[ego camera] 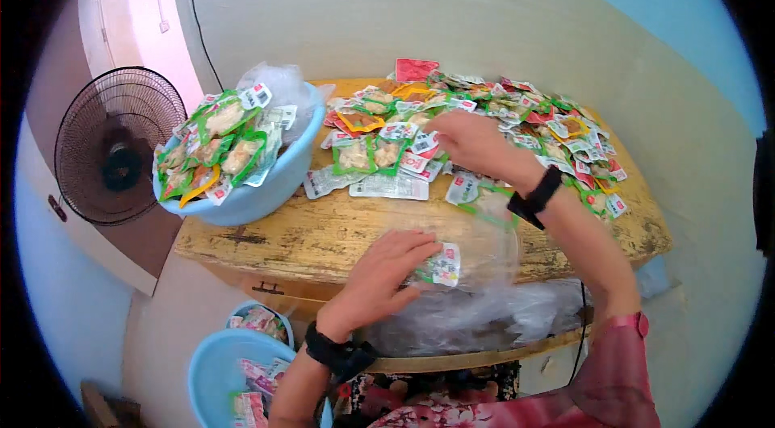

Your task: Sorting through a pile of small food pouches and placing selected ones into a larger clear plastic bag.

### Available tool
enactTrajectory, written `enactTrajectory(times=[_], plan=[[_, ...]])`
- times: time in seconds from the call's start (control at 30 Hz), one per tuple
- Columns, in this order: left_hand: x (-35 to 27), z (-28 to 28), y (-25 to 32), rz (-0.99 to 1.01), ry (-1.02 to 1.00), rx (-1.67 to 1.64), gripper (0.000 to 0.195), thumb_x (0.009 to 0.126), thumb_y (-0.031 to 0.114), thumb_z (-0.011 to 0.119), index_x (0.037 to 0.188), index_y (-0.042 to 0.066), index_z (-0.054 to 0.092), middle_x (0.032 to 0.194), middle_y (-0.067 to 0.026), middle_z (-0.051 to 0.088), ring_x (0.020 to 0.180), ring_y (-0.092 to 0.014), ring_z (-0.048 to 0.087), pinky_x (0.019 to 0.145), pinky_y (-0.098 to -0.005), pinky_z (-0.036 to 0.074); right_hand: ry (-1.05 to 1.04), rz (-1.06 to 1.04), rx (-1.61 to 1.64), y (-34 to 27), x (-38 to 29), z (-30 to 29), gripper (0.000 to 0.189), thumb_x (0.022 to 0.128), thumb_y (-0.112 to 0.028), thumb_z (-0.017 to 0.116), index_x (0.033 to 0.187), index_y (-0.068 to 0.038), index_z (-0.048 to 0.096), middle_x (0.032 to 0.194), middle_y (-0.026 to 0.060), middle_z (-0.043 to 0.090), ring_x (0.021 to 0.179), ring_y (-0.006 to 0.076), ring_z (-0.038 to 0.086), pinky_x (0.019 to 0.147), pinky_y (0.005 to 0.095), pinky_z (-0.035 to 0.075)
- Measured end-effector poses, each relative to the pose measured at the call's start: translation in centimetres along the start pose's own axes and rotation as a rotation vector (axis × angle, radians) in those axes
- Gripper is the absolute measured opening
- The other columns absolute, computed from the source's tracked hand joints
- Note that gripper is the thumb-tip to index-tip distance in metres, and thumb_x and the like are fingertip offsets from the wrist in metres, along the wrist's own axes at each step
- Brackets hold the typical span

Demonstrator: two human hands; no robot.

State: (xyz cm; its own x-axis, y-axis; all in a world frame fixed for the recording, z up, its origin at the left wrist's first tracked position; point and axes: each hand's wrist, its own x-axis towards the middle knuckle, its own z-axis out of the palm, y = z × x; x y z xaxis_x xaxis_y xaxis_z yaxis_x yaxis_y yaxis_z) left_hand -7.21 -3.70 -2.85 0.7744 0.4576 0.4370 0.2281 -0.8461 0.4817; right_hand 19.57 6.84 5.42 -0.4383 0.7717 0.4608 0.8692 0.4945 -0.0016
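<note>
My left hand [387, 274] is at the front edge of a worn yellow wooden table [260, 246], fingers over a small green-and-white food packet [447, 264]. A clear plastic bag [496, 246] spreads beside and under that packet. Farther back, my right hand [475, 140] reaches into a heap of sealed food packets [521, 107], its fingers curled down. Whether it pinches one cannot be seen. Green-edged packets [354, 154] lie just left of it, and silvery packets [390, 187] rest in front of those. Another green-edged packet [484, 198] sits under my right forearm.
A light-blue basin [272, 195] heaped with packets stands on the table's left. Clear plastic bags [472, 313] fill an open drawer below the front edge. Lower left are a large blue basin [212, 361] and a smaller one [290, 331]. A fan [121, 146] stands beyond.
</note>
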Motion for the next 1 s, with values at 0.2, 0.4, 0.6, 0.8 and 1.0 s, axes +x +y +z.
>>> enactTrajectory(times=[0.2, 0.4, 0.6, 0.8, 1.0], plan=[[-0.2, 0.4, 0.0, 0.022, 0.02, -0.024, 0.065, 0.078, 0.014, 0.07, 0.141, 0.011, 0.053, 0.144, -0.0155, 0.052, 0.136, -0.036, 0.045, 0.114, -0.0469, 0.034, -0.09, 0.206, -0.076, -2.1, 6.7, 3.5, 0.036, 0.089, -0.033, 0.068, 0.112, -0.005, 0.064, 0.105, 0.02, 0.07, 0.102, 0.0392, 0.067, 0.081, 0.0522, 0.054], [-0.5, 0.2, 0.0, 0.037, 0.016, -0.032, 0.065, 0.08, 0.013, 0.068, 0.142, 0.012, 0.052, 0.144, -0.0151, 0.051, 0.136, -0.036, 0.045, 0.115, -0.0468, 0.033, -0.16, 0.322, -0.018, -1.1, 7.2, 5.6, 0.049, 0.076, -0.031, 0.08, 0.113, -0.004, 0.063, 0.112, 0.0182, 0.07, 0.108, 0.0359, 0.067, 0.087, 0.047, 0.054], [-0.7, 0.3, 0.0, 0.023, 0.006, -0.028, 0.065, 0.08, 0.013, 0.067, 0.143, 0.012, 0.052, 0.146, -0.015, 0.05, 0.137, -0.035, 0.044, 0.116, -0.0478, 0.032, -0.123, 0.345, 0.378, 0.8, 3.6, 3.2, 0.031, 0.073, -0.019, 0.078, 0.099, -0.004, 0.069, 0.097, 0.0133, 0.07, 0.093, 0.0279, 0.068, 0.078, 0.0399, 0.053], [-0.5, 0.2, 0.1, 0.0, -0.013, 0.029, 0.069, 0.083, 0.023, 0.071, 0.146, 0.011, 0.048, 0.148, -0.0151, 0.049, 0.139, -0.035, 0.043, 0.12, -0.0481, 0.028, 0.28, 0.248, 0.47, 0.9, -4.2, -1.0, 0.023, 0.08, -0.012, 0.072, 0.102, -0.007, 0.068, 0.094, 0.0082, 0.067, 0.081, 0.019, 0.062, 0.069, 0.0353, 0.05], [-1.0, -2.1, 1.8, -0.095, 0.016, -0.109, 0.105, 0.072, 0.045, 0.084, 0.156, 0.009, 0.033, 0.161, -0.0148, 0.033, 0.154, -0.031, 0.018, 0.124, -0.0466, 0.015, 0.563, 0.491, 0.734, -3.1, -14.2, -7.5, 0.019, 0.093, -0.004, 0.061, 0.112, -0.006, 0.065, 0.105, 0.001, 0.061, 0.093, 0.0087, 0.06, 0.06, 0.0247, 0.059]])
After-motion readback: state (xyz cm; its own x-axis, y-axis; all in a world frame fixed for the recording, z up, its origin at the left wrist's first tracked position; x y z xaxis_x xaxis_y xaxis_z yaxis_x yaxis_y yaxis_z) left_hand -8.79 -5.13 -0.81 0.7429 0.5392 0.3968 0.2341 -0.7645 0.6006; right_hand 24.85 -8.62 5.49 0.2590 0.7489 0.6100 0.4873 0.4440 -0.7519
